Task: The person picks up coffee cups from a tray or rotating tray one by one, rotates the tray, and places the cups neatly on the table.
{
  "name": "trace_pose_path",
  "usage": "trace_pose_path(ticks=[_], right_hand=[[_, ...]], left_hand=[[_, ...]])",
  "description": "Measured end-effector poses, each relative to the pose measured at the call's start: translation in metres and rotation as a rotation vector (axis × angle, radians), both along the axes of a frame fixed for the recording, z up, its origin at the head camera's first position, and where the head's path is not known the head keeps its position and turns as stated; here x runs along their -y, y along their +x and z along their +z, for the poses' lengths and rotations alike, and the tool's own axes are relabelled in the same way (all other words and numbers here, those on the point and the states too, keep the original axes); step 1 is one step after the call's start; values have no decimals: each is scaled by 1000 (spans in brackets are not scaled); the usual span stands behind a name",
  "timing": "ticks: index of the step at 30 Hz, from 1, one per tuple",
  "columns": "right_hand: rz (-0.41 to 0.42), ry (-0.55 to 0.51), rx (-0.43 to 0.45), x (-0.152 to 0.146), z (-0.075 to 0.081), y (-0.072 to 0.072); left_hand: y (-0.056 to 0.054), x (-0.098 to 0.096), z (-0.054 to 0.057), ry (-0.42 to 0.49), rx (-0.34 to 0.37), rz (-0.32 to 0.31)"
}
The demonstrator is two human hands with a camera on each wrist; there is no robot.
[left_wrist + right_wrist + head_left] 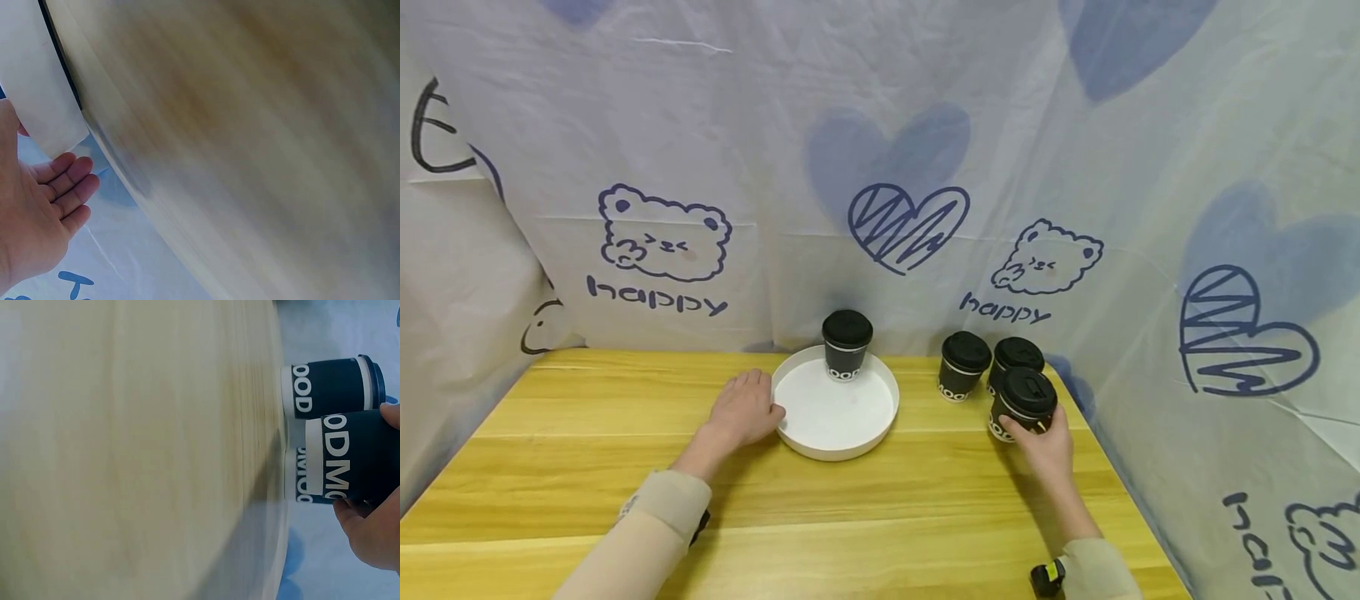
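Note:
My right hand [1048,446] grips a black paper coffee cup [1028,393] with a black lid, thumb on one side of it. In the right wrist view this cup [350,453] hangs upright a little above the table, its shadow below. Close behind it stand two matching cups, one partly hidden [1018,353] and one to its left [961,367]. My left hand [743,410] rests at the left rim of a round white tray [831,421], thumb touching it, fingers loosely bent beside it. Another lidded cup [846,342] stands inside the tray at its back.
The wooden table [850,533] reaches back to a white cloth [775,167] printed with blue hearts and bears. More of this cloth hangs along the right and left sides. A dark wrist strap [1047,577] shows at my right sleeve.

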State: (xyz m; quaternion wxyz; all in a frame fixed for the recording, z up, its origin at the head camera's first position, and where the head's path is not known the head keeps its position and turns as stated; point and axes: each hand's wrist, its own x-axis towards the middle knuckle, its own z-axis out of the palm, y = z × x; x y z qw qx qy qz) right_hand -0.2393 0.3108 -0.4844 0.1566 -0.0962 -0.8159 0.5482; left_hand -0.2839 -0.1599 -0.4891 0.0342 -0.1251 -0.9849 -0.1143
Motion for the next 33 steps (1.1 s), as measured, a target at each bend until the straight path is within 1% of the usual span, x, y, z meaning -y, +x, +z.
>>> trace_pose_path(ticks=[3, 9, 16, 21, 28, 33], right_hand=[[-10, 19, 13, -7, 0, -1], [-29, 23, 41, -20, 0, -3], [-60, 45, 38, -30, -4, -5], [-59, 48, 37, -35, -5, -5], [-71, 88, 62, -37, -4, -4], [-70, 90, 74, -38, -3, -4]], left_hand=[[0, 0, -1, 2, 1, 3], [-1, 1, -1, -4, -10, -1], [-1, 1, -2, -2, -9, -2], [-1, 1, -3, 4, -5, 3], [0, 0, -3, 5, -23, 11], [0, 0, -2, 3, -22, 10]])
